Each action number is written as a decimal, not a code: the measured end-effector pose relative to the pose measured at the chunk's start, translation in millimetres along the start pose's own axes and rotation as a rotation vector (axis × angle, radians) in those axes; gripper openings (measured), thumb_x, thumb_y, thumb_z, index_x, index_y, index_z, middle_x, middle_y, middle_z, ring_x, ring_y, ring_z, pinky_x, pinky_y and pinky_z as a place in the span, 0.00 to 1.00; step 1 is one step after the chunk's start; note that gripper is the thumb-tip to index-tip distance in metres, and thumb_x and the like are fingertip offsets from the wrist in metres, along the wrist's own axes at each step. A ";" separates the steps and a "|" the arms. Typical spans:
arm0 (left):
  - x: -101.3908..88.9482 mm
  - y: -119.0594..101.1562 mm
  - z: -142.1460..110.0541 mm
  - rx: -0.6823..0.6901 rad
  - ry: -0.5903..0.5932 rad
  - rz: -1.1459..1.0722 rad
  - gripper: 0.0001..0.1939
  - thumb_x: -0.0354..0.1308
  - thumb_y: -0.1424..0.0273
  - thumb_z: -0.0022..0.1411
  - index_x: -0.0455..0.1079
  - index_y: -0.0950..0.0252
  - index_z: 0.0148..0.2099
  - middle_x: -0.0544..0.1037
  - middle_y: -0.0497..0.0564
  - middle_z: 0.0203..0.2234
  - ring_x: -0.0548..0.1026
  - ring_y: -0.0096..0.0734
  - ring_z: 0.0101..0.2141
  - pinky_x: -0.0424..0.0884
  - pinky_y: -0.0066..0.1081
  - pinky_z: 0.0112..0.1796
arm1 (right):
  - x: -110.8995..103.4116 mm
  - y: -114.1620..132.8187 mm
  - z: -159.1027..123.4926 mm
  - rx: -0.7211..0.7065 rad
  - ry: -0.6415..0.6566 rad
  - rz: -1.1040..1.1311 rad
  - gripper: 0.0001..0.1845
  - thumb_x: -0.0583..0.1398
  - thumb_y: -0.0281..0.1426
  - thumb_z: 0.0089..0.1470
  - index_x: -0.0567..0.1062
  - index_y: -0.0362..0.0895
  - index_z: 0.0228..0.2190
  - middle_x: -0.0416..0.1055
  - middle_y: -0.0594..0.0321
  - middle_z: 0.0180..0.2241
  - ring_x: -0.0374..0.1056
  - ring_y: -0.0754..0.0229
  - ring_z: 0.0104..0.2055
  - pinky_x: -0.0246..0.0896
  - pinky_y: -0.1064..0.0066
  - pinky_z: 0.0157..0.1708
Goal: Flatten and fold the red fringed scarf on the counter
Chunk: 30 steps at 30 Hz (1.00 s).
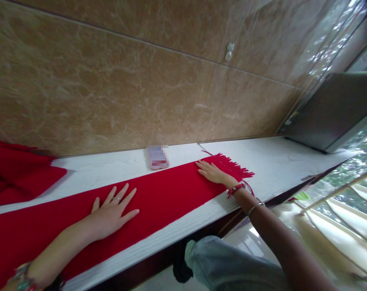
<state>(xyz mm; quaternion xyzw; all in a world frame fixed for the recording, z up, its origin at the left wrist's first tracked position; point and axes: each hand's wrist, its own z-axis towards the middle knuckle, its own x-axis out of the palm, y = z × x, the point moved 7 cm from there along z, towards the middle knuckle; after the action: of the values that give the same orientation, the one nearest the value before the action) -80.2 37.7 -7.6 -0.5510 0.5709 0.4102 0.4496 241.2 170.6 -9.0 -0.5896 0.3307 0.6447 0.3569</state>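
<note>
A long red scarf (168,194) with a fringed end lies stretched along a white wooden ledge (271,161). My left hand (113,210) rests flat on the scarf near its middle, fingers spread, a ring on one finger. My right hand (212,173) lies flat on the scarf close to the fringe (232,165), fingers stretched out. Both wrists wear bracelets. Neither hand holds anything.
A small blurred packet (157,157) sits on the ledge against the marble wall (141,81). More red cloth (16,173) is bunched at the far left. A dark box-like object (329,113) stands at the right end. My knee in grey trousers (228,262) is below the ledge.
</note>
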 end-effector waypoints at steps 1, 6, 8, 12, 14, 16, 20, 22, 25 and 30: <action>0.5 0.8 2.7 -0.008 0.004 -0.003 0.32 0.43 0.53 0.57 0.38 0.52 0.62 0.38 0.48 0.61 0.37 0.52 0.59 0.43 0.60 0.50 | -1.6 -21.0 -3.1 0.052 -0.007 -0.003 0.23 0.44 0.33 0.59 0.56 0.45 0.55 0.49 0.55 0.59 0.41 0.55 0.61 0.40 0.52 0.55; -1.6 -1.5 18.9 -0.064 -0.025 -0.038 0.40 0.45 0.46 0.50 0.46 0.59 0.61 0.43 0.60 0.60 0.45 0.69 0.56 0.53 0.63 0.43 | -21.7 -69.9 -12.8 0.137 -0.063 -0.005 0.22 0.45 0.30 0.58 0.59 0.39 0.53 0.54 0.48 0.56 0.46 0.54 0.59 0.43 0.54 0.55; -6.2 -10.0 21.5 -0.102 -0.038 -0.039 0.42 0.45 0.45 0.49 0.47 0.62 0.61 0.44 0.64 0.60 0.46 0.71 0.55 0.55 0.63 0.41 | -28.6 -58.2 -12.9 0.134 -0.096 -0.004 0.23 0.44 0.31 0.59 0.57 0.37 0.54 0.51 0.46 0.57 0.44 0.53 0.60 0.43 0.53 0.55; -12.5 -41.1 16.6 -0.064 0.053 -0.011 0.37 0.45 0.51 0.54 0.42 0.59 0.62 0.38 0.58 0.61 0.38 0.62 0.58 0.53 0.65 0.42 | -25.4 20.7 -15.6 -0.070 -0.096 0.078 0.27 0.42 0.38 0.60 0.49 0.39 0.58 0.44 0.52 0.60 0.37 0.57 0.62 0.40 0.58 0.57; -14.0 -51.0 12.7 -0.037 0.100 0.005 0.37 0.45 0.52 0.55 0.39 0.58 0.62 0.35 0.55 0.61 0.36 0.57 0.59 0.52 0.64 0.44 | -20.4 67.1 -21.9 -0.244 -0.056 0.135 0.28 0.41 0.41 0.59 0.47 0.43 0.58 0.43 0.56 0.60 0.36 0.58 0.62 0.37 0.58 0.57; -13.9 -52.6 10.0 -0.026 0.117 0.012 0.36 0.45 0.52 0.56 0.38 0.57 0.63 0.34 0.54 0.61 0.35 0.56 0.59 0.51 0.64 0.46 | -17.3 90.7 -27.9 -0.307 -0.021 0.149 0.28 0.41 0.42 0.59 0.47 0.45 0.58 0.44 0.58 0.60 0.36 0.57 0.62 0.36 0.56 0.57; -7.6 -43.8 5.3 0.028 0.087 0.012 0.34 0.43 0.52 0.57 0.39 0.55 0.62 0.35 0.53 0.61 0.36 0.57 0.59 0.47 0.65 0.46 | -10.6 59.8 -33.5 -0.203 0.018 0.111 0.27 0.41 0.40 0.60 0.48 0.47 0.58 0.44 0.58 0.60 0.38 0.56 0.61 0.36 0.51 0.56; -3.9 -36.3 1.1 0.049 0.067 0.013 0.33 0.43 0.52 0.58 0.38 0.54 0.62 0.36 0.52 0.61 0.36 0.54 0.59 0.44 0.63 0.48 | -5.4 23.9 -36.4 -0.108 0.036 0.071 0.25 0.41 0.37 0.60 0.49 0.47 0.58 0.43 0.58 0.60 0.37 0.55 0.61 0.38 0.51 0.55; -1.2 -25.1 -9.1 0.089 0.071 0.010 0.33 0.43 0.54 0.59 0.37 0.54 0.62 0.35 0.51 0.62 0.35 0.49 0.59 0.42 0.58 0.51 | -5.2 -15.9 -40.4 0.070 0.022 0.022 0.24 0.44 0.32 0.59 0.55 0.44 0.56 0.49 0.55 0.59 0.40 0.53 0.61 0.41 0.50 0.55; -8.0 -11.0 -39.9 0.150 0.107 0.034 0.30 0.45 0.58 0.60 0.42 0.57 0.62 0.39 0.54 0.62 0.39 0.46 0.59 0.48 0.46 0.53 | -42.0 66.0 -39.4 -0.127 -0.180 0.126 0.21 0.51 0.34 0.55 0.64 0.40 0.50 0.62 0.52 0.51 0.56 0.53 0.54 0.51 0.58 0.53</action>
<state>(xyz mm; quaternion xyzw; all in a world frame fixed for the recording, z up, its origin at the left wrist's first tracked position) -71.8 0.7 10.8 -0.5274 0.6325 0.3435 0.4515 207.9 99.5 29.8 -0.5289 0.2924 0.7358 0.3056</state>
